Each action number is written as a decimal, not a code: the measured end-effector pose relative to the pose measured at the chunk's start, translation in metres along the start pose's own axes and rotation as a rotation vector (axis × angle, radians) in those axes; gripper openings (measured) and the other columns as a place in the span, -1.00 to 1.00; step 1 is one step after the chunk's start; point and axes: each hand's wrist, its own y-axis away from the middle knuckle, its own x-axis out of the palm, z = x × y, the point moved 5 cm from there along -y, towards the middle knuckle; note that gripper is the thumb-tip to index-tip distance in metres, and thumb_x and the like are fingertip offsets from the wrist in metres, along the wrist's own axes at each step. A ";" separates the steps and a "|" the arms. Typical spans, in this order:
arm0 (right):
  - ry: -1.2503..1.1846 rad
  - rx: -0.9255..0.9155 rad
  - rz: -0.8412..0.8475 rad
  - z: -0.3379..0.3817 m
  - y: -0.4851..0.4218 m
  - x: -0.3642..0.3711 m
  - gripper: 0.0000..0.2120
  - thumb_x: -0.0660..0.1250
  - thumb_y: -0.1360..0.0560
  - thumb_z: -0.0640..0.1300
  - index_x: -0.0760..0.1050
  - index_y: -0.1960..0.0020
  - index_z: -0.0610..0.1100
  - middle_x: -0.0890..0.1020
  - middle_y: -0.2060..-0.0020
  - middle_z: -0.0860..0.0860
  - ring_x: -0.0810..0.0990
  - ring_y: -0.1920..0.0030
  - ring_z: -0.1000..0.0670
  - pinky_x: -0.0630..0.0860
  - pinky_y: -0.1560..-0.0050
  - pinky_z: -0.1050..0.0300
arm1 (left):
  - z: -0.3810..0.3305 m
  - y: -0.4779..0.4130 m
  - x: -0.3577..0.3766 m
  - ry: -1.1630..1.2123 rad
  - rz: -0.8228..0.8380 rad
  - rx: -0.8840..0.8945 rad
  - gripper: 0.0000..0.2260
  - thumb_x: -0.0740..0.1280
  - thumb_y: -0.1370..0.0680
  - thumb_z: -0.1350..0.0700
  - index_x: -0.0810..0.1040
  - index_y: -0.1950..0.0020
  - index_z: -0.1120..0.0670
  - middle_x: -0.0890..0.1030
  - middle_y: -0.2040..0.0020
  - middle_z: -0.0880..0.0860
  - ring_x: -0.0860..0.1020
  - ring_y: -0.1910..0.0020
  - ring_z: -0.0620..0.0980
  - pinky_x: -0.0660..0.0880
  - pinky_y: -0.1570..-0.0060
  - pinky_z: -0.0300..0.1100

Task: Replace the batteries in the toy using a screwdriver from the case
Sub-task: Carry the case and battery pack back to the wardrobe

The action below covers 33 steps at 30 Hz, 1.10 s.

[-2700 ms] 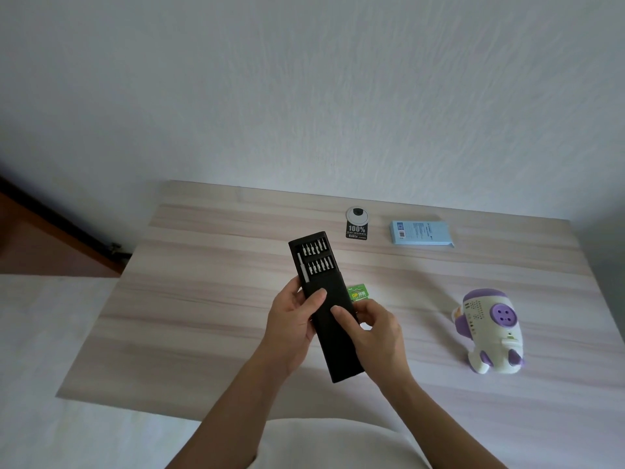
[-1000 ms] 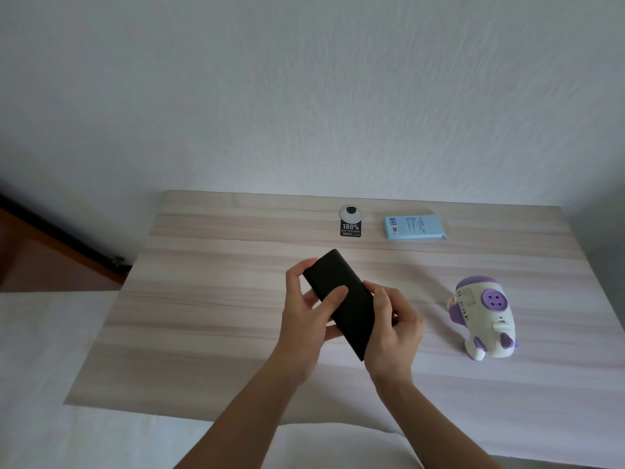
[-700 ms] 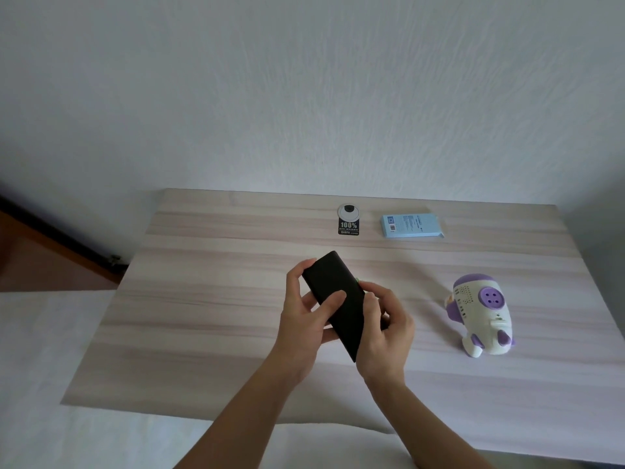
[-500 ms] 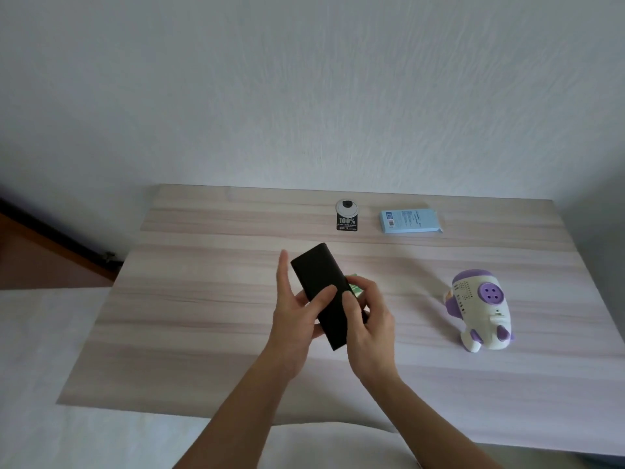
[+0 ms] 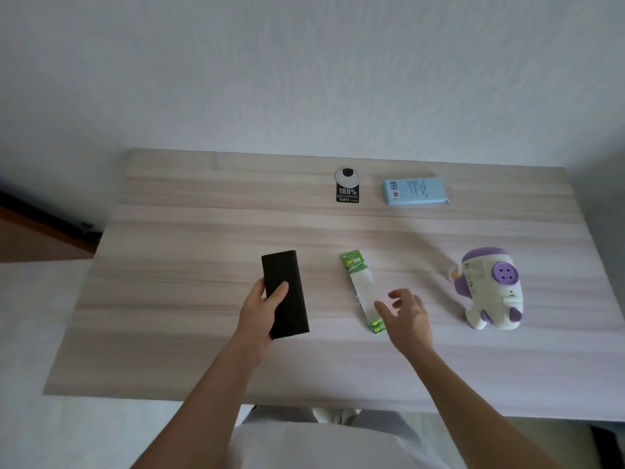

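The black screwdriver case (image 5: 284,292) is closed and lies flat near the middle of the wooden table (image 5: 189,231). My left hand (image 5: 262,311) grips its near left side, thumb on top. A green battery pack (image 5: 362,290) lies to the right of the case. My right hand (image 5: 407,316) hovers over the pack's near end with fingers loosely spread, holding nothing. The white and purple toy (image 5: 488,289) lies further right, apart from both hands.
A light blue box (image 5: 416,191) and a round grommet with a black "100%" label (image 5: 347,185) sit at the back of the table near the white wall. The table's near edge runs just in front of my body.
The case was slid shut between both hands, then moved left and down onto the table. My right hand let go of it and moved right, uncovering the battery pack.
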 end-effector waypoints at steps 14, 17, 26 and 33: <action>0.086 0.181 0.042 0.008 -0.010 0.043 -0.55 0.48 -0.42 0.06 0.43 -0.18 -0.11 0.52 0.01 -0.06 0.49 -0.03 -0.15 0.34 0.07 0.07 | 0.024 -0.029 -0.025 -0.144 0.037 -0.107 -0.77 0.41 -0.57 0.14 0.56 -0.22 -0.03 0.70 -0.07 0.08 0.67 -0.05 0.13 0.63 0.05 0.05; 0.107 0.179 0.064 0.009 -0.006 0.048 -0.63 0.38 -0.47 0.04 0.52 -0.22 -0.05 0.53 0.07 -0.06 0.51 0.02 -0.14 0.41 0.10 0.06 | 0.028 -0.031 -0.027 -0.170 0.051 -0.111 -0.74 0.42 -0.56 0.13 0.56 -0.25 -0.02 0.70 -0.08 0.07 0.67 -0.06 0.14 0.63 0.04 0.07; -0.562 0.324 0.208 0.012 0.006 0.054 -0.85 0.41 -0.54 -0.13 0.55 -0.03 -0.22 0.63 0.20 -0.13 0.60 0.23 -0.10 0.60 0.22 -0.01 | 0.033 -0.022 -0.024 -0.226 0.075 -0.106 -0.75 0.42 -0.57 0.11 0.56 -0.24 -0.02 0.70 -0.07 0.07 0.66 -0.06 0.15 0.63 -0.06 0.14; -1.054 0.325 0.405 0.043 0.033 0.044 -0.75 0.36 -0.58 -0.21 0.46 -0.21 -0.27 0.59 0.13 -0.15 0.61 0.22 -0.07 0.59 0.22 0.07 | 0.018 -0.004 -0.016 -0.202 0.104 -0.031 -0.79 0.36 -0.61 0.08 0.54 -0.24 -0.02 0.68 -0.10 0.06 0.65 -0.10 0.12 0.61 -0.07 0.10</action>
